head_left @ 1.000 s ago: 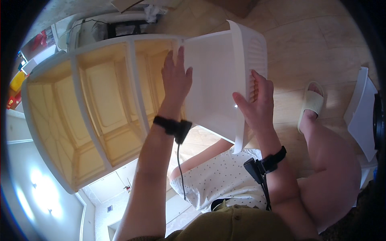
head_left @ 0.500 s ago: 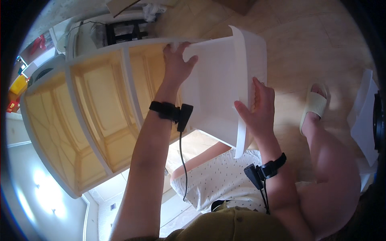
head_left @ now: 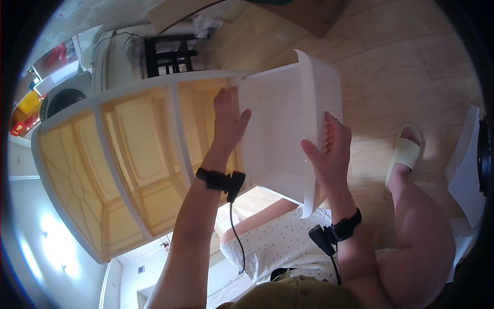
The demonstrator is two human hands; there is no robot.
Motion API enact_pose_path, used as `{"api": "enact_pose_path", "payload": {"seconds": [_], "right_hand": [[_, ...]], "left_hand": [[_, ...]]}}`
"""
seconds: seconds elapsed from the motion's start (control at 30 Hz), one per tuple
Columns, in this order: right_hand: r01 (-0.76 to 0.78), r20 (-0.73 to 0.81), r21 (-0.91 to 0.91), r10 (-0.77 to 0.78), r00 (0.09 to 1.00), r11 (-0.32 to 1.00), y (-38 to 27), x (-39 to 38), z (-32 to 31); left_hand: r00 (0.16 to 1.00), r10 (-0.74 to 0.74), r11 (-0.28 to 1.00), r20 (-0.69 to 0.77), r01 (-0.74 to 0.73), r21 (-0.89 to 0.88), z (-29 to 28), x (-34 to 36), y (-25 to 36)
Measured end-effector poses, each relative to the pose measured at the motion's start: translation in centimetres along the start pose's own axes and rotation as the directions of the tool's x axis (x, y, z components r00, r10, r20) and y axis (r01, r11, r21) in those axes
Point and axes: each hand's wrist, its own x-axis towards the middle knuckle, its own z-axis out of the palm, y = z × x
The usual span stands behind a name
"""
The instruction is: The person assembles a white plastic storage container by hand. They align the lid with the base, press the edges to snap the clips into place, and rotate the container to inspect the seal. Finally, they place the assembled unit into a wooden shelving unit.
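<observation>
A white plastic drawer (head_left: 272, 118) sits partly out of the lowest opening of a tall cabinet frame (head_left: 172, 129) with white edges and a yellowish inside. My right hand (head_left: 333, 152) grips the drawer's front panel, thumb over its rim and fingers on the outer face by a ridged strip. At the drawer's inner end, my left hand (head_left: 229, 121) holds its back edge, with the thumb toward the inside of the drawer. The left fingertips are partly hidden there. Both wrists carry black bands with cabled boxes.
A black stool (head_left: 170, 54) and a cardboard box (head_left: 319, 15) stand beyond the cabinet. Wood-look floor (head_left: 391, 62) lies to the right, near my slippered foot (head_left: 406, 149). White panels (head_left: 465, 165) stand at the far right, and shelves with colourful items (head_left: 31, 103) at the far left.
The view has shifted, so the cabinet and drawer appear lower in it. My left fingers have drawn closer together at the drawer's back edge. The right hand keeps its grip.
</observation>
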Motion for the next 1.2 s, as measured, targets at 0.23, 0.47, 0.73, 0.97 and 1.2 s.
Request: {"api": "enact_pose_path", "payload": {"seconds": [0.23, 0.47, 0.73, 0.97, 1.2], "right_hand": [[0.038, -0.09, 0.189, -0.021, 0.996, 0.981, -1.0, 0.7, 1.2], [0.051, -0.077, 0.117, -0.042, 0.996, 0.992, -1.2, 0.9, 1.5], [0.072, -0.109, 0.063, -0.065, 0.992, 0.995, -0.7, 1.6, 1.4], [0.058, -0.113, 0.133, -0.043, 0.993, 0.989, -0.8, 2.6, 1.5], [0.063, -0.111, 0.093, -0.052, 0.992, 0.994, -0.8, 3.1, 1.3]], "left_hand": [[0.809, -0.503, 0.75, 0.305, 0.584, -0.31, -0.4, -7.2, -1.2], [0.899, -0.35, 0.92, 0.265, 0.383, -0.085, 0.0, -8.4, -2.7], [0.918, -0.194, 0.958, 0.346, 0.102, 0.268, -0.4, -10.0, -1.0], [0.938, -0.167, 0.934, 0.304, 0.051, 0.354, -0.3, -13.5, 1.1], [0.925, -0.199, 0.867, 0.324, 0.012, 0.498, -0.1, -13.7, 1.6]]}}
